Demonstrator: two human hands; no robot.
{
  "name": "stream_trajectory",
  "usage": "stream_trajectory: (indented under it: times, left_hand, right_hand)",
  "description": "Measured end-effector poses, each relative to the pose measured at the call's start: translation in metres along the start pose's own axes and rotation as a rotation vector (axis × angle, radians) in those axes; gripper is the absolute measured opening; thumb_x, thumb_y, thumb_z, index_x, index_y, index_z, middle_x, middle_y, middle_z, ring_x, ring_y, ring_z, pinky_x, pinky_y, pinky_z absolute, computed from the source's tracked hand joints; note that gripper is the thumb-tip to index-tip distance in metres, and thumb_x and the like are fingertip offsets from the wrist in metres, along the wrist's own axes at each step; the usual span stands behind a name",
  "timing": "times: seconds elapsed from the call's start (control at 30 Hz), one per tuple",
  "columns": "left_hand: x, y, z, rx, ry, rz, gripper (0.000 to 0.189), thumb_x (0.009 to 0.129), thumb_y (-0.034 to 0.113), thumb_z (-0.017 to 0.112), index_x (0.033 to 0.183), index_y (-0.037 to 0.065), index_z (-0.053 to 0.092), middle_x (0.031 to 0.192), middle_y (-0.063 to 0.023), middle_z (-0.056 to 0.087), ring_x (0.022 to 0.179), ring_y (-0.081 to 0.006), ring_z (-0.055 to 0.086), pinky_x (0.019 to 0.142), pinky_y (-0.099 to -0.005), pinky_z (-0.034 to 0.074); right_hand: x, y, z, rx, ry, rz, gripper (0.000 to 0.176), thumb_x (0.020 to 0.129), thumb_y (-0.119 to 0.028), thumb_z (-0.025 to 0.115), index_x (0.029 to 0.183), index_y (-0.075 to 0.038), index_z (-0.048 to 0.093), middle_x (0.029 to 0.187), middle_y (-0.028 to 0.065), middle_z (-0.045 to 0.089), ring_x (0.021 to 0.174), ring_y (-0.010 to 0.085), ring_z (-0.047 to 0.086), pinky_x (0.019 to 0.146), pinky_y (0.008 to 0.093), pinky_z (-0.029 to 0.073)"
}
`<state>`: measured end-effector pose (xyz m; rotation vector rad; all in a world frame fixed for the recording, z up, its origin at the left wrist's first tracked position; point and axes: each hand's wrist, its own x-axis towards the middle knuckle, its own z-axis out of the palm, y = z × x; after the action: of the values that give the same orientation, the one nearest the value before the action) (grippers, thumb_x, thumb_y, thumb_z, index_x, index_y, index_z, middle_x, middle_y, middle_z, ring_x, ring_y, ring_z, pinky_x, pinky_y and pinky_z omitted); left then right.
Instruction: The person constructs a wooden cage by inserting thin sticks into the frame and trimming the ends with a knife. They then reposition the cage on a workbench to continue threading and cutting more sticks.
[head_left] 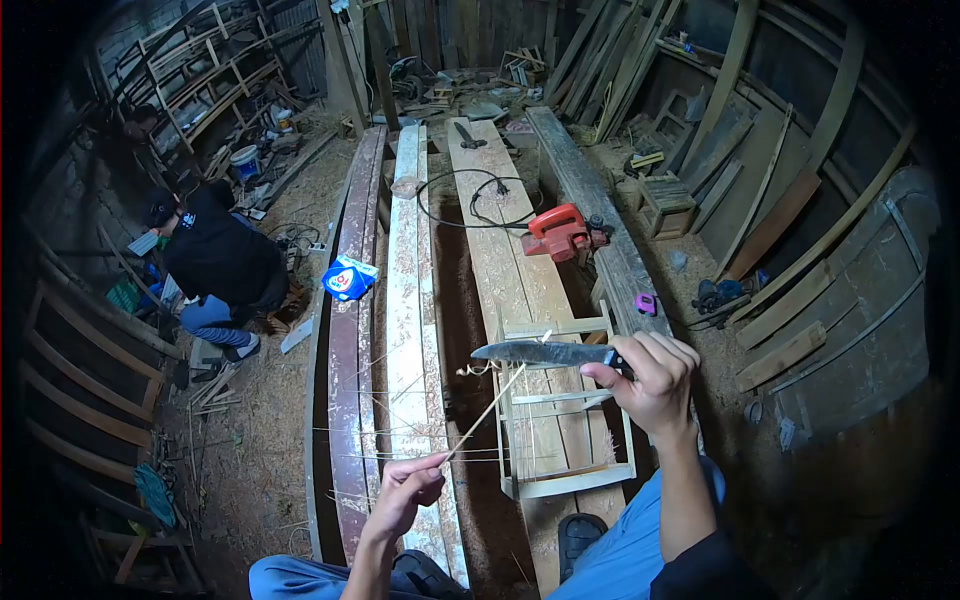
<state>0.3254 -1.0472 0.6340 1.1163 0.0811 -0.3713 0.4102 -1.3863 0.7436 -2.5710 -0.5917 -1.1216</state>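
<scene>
My right hand (655, 382) is closed round the dark handle of a knife (548, 353), whose long grey blade points left. Between the fingers of my left hand (412, 492) is pinched a thin bamboo stick (482, 417), slanting up to the right. Its upper end meets the underside of the blade, beside a curled shaving (478, 370). Below the knife lies a light wooden frame (568, 486) on a plank (545, 545). Several thin sticks lie across the planks left of the frame.
A red power planer (560, 233) with a black cable lies on the planks. Nearby are a blue-and-white packet (348, 279) and a pink tape measure (646, 303). A person in dark clothes (225, 250) crouches at the left. A wooden stool (665, 205) stands at the right.
</scene>
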Motion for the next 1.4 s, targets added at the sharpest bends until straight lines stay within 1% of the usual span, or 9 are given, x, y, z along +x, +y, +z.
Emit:
stream_trajectory:
  times: [0.1, 0.13, 0.53, 0.7, 0.9, 1.0, 1.13, 1.2, 1.4]
  left_hand:
    - [0.001, -0.006, -0.013, -0.049, -0.001, 0.018, 0.021, 0.093, 0.019, 0.068, 0.100, 0.000, 0.073, 0.060, 0.0044, 0.041, 0.053, -0.0075, 0.032, 0.049, -0.0273, 0.023]
    - [0.003, -0.008, -0.023, -0.128, -0.017, 0.027, 0.024, 0.096, 0.010, 0.065, 0.117, 0.006, 0.077, 0.064, 0.0042, 0.046, 0.055, -0.0078, 0.034, 0.051, -0.0264, 0.025]
    - [0.007, 0.010, 0.044, -0.163, 0.055, -0.014, 0.040, 0.103, 0.018, 0.063, 0.141, 0.005, 0.058, 0.071, 0.0051, 0.041, 0.059, -0.0051, 0.036, 0.051, -0.0234, 0.028]
    - [-0.001, 0.014, 0.055, -0.193, 0.006, -0.032, 0.044, 0.104, 0.017, 0.061, 0.147, 0.007, 0.055, 0.078, 0.0030, 0.051, 0.065, -0.0057, 0.043, 0.056, -0.0216, 0.033]
    - [-0.019, 0.004, 0.042, -0.189, -0.042, -0.118, 0.052, 0.104, 0.009, 0.056, 0.155, 0.007, 0.046, 0.106, 0.0035, 0.062, 0.083, -0.0033, 0.049, 0.069, -0.0189, 0.039]
    - [-0.024, 0.008, 0.043, -0.123, 0.008, -0.109, 0.051, 0.104, 0.002, 0.056, 0.154, 0.004, 0.047, 0.121, -0.0023, 0.066, 0.096, -0.0068, 0.057, 0.080, -0.0221, 0.048]
    - [-0.026, 0.016, 0.046, -0.153, 0.006, -0.125, 0.050, 0.104, 0.003, 0.055, 0.154, 0.005, 0.047, 0.111, -0.0038, 0.065, 0.086, -0.0075, 0.054, 0.073, -0.0236, 0.045]
    - [-0.026, 0.022, 0.050, -0.261, -0.027, -0.150, 0.055, 0.104, 0.008, 0.053, 0.158, 0.007, 0.039, 0.085, 0.0038, 0.046, 0.072, -0.0071, 0.037, 0.063, -0.0235, 0.032]
    - [-0.028, 0.025, 0.051, -0.258, -0.034, -0.175, 0.053, 0.106, 0.011, 0.054, 0.156, 0.006, 0.041, 0.082, 0.0023, 0.047, 0.069, -0.0069, 0.037, 0.061, -0.0239, 0.032]
  right_hand:
    - [0.001, 0.010, -0.004, 0.035, 0.083, 0.149, 0.046, 0.089, -0.052, 0.074, 0.081, -0.007, 0.065, 0.066, 0.0072, 0.062, 0.058, 0.0279, 0.064, 0.051, 0.0383, 0.046]
    - [0.002, 0.014, -0.008, 0.022, 0.096, 0.182, 0.047, 0.090, -0.052, 0.073, 0.081, -0.007, 0.066, 0.067, 0.0075, 0.063, 0.058, 0.0275, 0.065, 0.051, 0.0386, 0.047]
    - [-0.018, -0.056, 0.038, 0.291, -0.002, 0.008, 0.051, 0.092, -0.057, 0.069, 0.075, -0.010, 0.063, 0.059, 0.0015, 0.062, 0.050, 0.0180, 0.064, 0.047, 0.0319, 0.047]
    - [-0.037, -0.091, 0.057, 0.479, -0.129, -0.072, 0.048, 0.092, -0.053, 0.071, 0.074, -0.011, 0.061, 0.057, 0.0006, 0.056, 0.048, 0.0151, 0.060, 0.044, 0.0293, 0.042]
    - [-0.039, -0.113, 0.053, 0.504, -0.264, -0.131, 0.049, 0.087, -0.054, 0.076, 0.074, -0.007, 0.066, 0.059, 0.0037, 0.057, 0.048, 0.0191, 0.059, 0.046, 0.0312, 0.043]
    - [-0.036, -0.113, 0.053, 0.499, -0.252, -0.162, 0.050, 0.086, -0.055, 0.076, 0.074, -0.007, 0.067, 0.059, 0.0031, 0.058, 0.048, 0.0188, 0.059, 0.046, 0.0301, 0.042]
    - [-0.030, -0.110, 0.053, 0.461, -0.215, -0.222, 0.052, 0.084, -0.058, 0.076, 0.072, -0.009, 0.066, 0.058, 0.0019, 0.058, 0.048, 0.0178, 0.059, 0.046, 0.0289, 0.041]
    - [-0.029, -0.105, 0.055, 0.427, -0.201, -0.251, 0.053, 0.084, -0.060, 0.075, 0.070, -0.010, 0.065, 0.058, 0.0008, 0.057, 0.048, 0.0172, 0.058, 0.046, 0.0290, 0.041]
    - [-0.023, -0.098, 0.052, 0.409, -0.155, -0.264, 0.054, 0.086, -0.062, 0.071, 0.068, -0.012, 0.062, 0.055, -0.0014, 0.050, 0.046, 0.0159, 0.054, 0.044, 0.0312, 0.039]
